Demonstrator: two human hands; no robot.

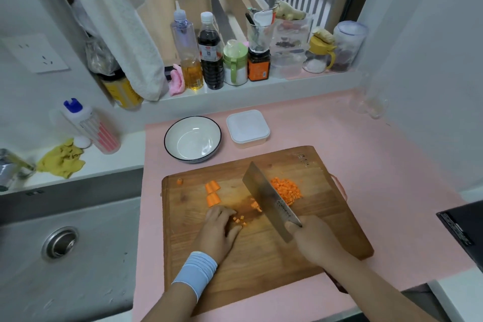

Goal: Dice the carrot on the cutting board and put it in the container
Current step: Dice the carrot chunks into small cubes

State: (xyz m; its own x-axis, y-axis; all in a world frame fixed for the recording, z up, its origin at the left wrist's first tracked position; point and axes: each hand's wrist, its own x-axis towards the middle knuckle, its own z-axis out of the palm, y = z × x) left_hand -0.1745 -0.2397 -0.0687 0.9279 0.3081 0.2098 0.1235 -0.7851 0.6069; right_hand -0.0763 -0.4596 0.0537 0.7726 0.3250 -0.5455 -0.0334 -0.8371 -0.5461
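The pink counter (366,138) carries the wooden cutting board (261,256) straight in front of me, with a white bowl (193,138) and the square white container (247,127) just beyond its far edge; the container seems to have its lid on. My right hand (316,240) is clenched around the handle of the cleaver (269,198), whose blade runs slantwise from far left to near right, edge down at the board. My left hand (219,227) sits to the left of the blade with its fingers bent down onto the wood; I cannot tell whether any carrot is pinned under them. The diced pile (286,189) lies on the right of the blade. Two uncut carrot chunks (213,199) wait just beyond my left fingertips, so I judge that hand should fetch them next. A few loose cubes (239,219) lie between my left fingers and the blade.
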